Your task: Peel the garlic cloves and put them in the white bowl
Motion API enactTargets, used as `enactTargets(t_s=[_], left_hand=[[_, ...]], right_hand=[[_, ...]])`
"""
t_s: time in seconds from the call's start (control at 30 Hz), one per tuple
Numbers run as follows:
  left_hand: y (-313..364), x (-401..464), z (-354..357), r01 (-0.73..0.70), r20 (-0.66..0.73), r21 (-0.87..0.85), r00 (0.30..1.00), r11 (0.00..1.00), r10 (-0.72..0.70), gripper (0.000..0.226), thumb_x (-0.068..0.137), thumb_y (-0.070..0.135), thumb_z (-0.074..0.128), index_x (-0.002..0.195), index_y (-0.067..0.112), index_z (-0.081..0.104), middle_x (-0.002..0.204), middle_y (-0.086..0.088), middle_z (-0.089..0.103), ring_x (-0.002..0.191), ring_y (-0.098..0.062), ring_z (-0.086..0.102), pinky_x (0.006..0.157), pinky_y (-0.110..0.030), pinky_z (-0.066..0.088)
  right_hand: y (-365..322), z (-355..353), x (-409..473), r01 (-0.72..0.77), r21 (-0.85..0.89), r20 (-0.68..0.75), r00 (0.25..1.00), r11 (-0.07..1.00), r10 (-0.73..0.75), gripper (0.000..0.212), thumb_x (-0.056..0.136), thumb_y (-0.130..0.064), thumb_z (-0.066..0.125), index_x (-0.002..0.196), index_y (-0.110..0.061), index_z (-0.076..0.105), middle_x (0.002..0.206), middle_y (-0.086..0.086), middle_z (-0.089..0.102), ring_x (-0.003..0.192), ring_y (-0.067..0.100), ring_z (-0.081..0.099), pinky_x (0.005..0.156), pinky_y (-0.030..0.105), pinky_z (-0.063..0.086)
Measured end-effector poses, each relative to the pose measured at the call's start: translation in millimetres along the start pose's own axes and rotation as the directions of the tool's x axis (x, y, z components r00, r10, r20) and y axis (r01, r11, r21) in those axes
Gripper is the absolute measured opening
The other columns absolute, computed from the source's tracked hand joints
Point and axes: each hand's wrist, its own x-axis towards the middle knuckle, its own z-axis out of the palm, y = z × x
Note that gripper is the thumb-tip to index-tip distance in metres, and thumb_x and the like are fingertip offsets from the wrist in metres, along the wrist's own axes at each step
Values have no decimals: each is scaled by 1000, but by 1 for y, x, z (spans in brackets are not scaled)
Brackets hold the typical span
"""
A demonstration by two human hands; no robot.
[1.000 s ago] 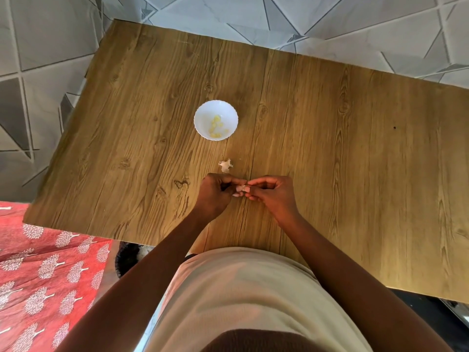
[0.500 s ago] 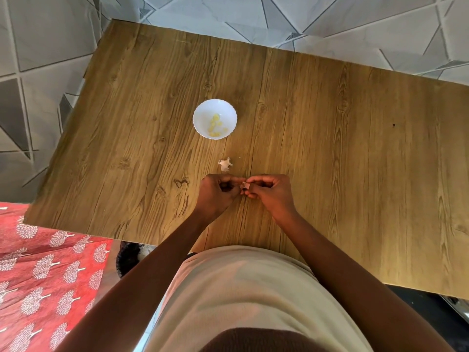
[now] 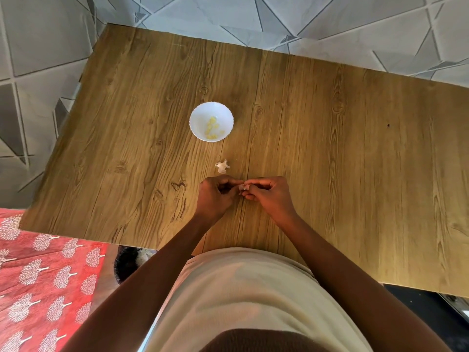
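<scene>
Both hands (image 3: pixel 243 193) pinch one clove (image 3: pixel 241 187); a hard squeeze could shoot it off the table (image 3: pixel 330 148).

Bowl (image 3: pixel 211 121) sitting mid-worktop (image 3: pixel 355 148), peeled cloves (image 3: pixel 212 128) lying in it, skin scrap (image 3: pixel 222 166) lying just nearer, both hands (image 3: pixel 243 194) meeting right behind that.
</scene>
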Motion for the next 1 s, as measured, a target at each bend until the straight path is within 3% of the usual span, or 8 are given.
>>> enactTargets(t_s=[0.23,0.37,0.63,0.83,1.0], left_hand=[[0,3,4,86,-7,-30,996,996,-86,11,89,1,76,90,11,80,78,3,77,72,-14,72,73,-36,62],[1,2,6,78,11,2,997,997,-78,12,91,6,73,87,16,78,75,4,74,68,-11,67,71,-35,58],[5,6,2,79,-12,55,997,995,-79,16,90,8,76,101,19,81,92,10,78,89,-3,72,87,-32,61],[5,5,-5,155,41,-93,988,984,-152,33,91,-11,60,108,10,80,99,0,80,98,-14,75,94,-39,60],[6,3,-5,66,18,-3,998,998,-66,16,90,10,78,105,14,82,92,6,80,87,-8,76,84,-32,62]], right_hand=[[-2,-3,2,-1,-67,31,1000,998,3,19,80,-4,84,96,3,76,82,17,76,76,29,77,70,36,64],[0,-3,3,22,-98,43,999,995,-17,16,82,-2,83,97,-1,77,82,15,76,76,29,77,72,38,64],[0,-6,3,57,-83,74,996,995,-51,17,86,0,78,102,1,77,88,13,78,80,27,77,76,37,64],[0,-4,3,23,-38,50,999,999,-21,18,87,2,75,105,-1,77,89,12,78,82,26,77,75,31,64],[-3,-1,3,-3,-9,25,1000,1000,4,15,88,0,74,103,0,77,88,14,78,79,24,77,72,28,63]])
